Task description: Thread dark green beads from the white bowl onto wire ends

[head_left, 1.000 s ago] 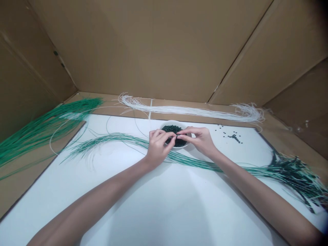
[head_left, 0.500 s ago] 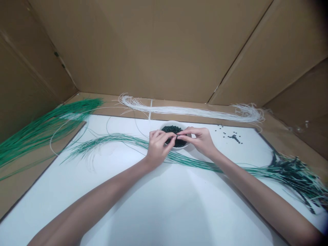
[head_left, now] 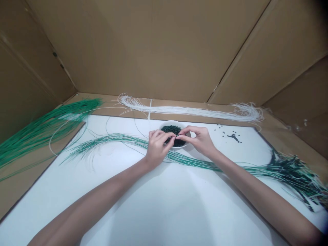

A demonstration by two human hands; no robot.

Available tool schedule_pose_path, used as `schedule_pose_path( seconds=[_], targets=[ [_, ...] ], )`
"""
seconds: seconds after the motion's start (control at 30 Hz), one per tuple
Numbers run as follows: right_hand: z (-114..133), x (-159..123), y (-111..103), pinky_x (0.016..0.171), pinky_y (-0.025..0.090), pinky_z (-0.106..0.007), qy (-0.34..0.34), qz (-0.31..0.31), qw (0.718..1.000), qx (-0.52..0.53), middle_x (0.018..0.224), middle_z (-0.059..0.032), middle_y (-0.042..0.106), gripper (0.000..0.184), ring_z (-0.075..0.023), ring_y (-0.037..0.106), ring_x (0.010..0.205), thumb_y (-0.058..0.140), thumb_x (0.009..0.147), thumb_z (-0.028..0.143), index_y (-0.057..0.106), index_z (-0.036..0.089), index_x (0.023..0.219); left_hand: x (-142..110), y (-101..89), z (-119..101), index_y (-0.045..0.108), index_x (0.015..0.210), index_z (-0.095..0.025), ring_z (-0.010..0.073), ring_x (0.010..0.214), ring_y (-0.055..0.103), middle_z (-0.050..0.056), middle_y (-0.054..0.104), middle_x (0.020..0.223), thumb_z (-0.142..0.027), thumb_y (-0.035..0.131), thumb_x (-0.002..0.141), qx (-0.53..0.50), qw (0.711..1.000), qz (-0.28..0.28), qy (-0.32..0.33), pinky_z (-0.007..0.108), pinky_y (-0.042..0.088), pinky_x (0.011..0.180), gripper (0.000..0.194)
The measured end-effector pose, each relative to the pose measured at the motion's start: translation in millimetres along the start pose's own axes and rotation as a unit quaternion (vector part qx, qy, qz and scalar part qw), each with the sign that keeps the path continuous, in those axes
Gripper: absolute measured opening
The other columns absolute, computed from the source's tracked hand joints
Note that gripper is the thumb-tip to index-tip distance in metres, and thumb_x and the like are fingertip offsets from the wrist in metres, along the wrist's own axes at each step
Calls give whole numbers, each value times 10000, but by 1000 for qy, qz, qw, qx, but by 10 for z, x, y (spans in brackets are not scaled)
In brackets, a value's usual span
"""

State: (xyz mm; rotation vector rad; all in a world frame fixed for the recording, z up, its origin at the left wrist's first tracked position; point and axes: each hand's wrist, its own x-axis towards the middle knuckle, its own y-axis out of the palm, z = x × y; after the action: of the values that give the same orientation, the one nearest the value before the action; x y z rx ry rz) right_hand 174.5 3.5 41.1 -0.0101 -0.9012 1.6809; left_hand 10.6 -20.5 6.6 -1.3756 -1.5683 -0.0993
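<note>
Over a white bowl [head_left: 184, 145] my two hands meet, fingertips touching or nearly so. The bowl holds many small dark green beads [head_left: 171, 129]. My left hand [head_left: 159, 145] pinches thumb and forefinger together; whatever lies between them is too small to make out. From the right, my right hand [head_left: 199, 139] pinches what looks like a dark bead at its fingertips. Below the bowl, a bundle of thin green wires [head_left: 194, 162] runs across the table, passing under my left hand and right forearm. Dark, bead-like clusters [head_left: 294, 172] cover its right end.
A white tabletop [head_left: 164, 205] lies beneath. Loose dark beads [head_left: 232, 136] are scattered right of the bowl. Behind it stretches a bundle of white wires [head_left: 194, 111]. More green wires [head_left: 51, 126] lie at the left. Cardboard walls [head_left: 153, 51] enclose the back and sides.
The fingertips have shifted very slightly over the bowl, still pinched together. The whole view has moved a little; nothing else differs visibly.
</note>
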Motion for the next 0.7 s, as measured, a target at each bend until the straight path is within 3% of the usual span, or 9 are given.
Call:
schedule_pose_path(
  seconds=[0.27,0.43,0.7],
  targets=[
    [35,44,-102,640,461,-229,-57,84,995,-16,776,-40,674,140,-131,600,690,565,743,221,679,161,799,10,37,36,612,814,-215,113,715,531,-22,657,756,-257,526,791,5,999,-35,-21,293,323,755,98],
    [26,50,-77,580,448,-220,-55,56,995,-58,727,-41,658,140,-119,578,620,541,755,199,667,147,784,8,47,54,631,830,-221,105,720,575,-21,673,797,-267,532,789,-18,1000,-15,-21,304,312,772,116],
    [-12,20,-61,558,423,-212,-134,42,981,-134,666,-29,632,141,-107,550,585,536,770,235,649,159,734,7,30,46,625,892,-237,105,737,617,-16,681,856,-259,514,804,-37,999,4,-5,319,291,765,144]
  ],
)
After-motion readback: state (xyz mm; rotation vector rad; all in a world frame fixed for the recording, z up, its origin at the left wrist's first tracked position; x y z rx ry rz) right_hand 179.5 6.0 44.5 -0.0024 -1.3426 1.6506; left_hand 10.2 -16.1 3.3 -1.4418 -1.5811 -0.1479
